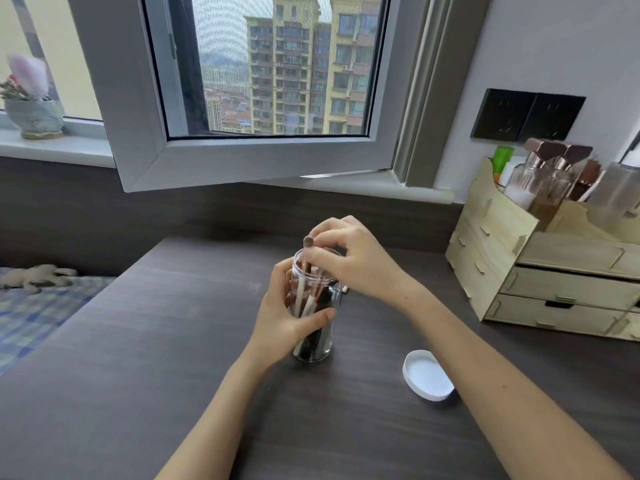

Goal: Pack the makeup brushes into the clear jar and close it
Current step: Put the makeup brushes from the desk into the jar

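The left hand (289, 317) wraps the clear jar (313, 306) to steady it while the right hand (349, 258) pinches a makeup brush (306, 251) down in, white lid (427, 374) waiting nearby on the table (173, 341).

No text, label or number is legible anywhere.

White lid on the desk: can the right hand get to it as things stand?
Probably yes, once it lets go. The white lid lies open side up on the desk, just beside the right forearm, with nothing around it. But the right hand is pinching a brush at the clear jar mouth.
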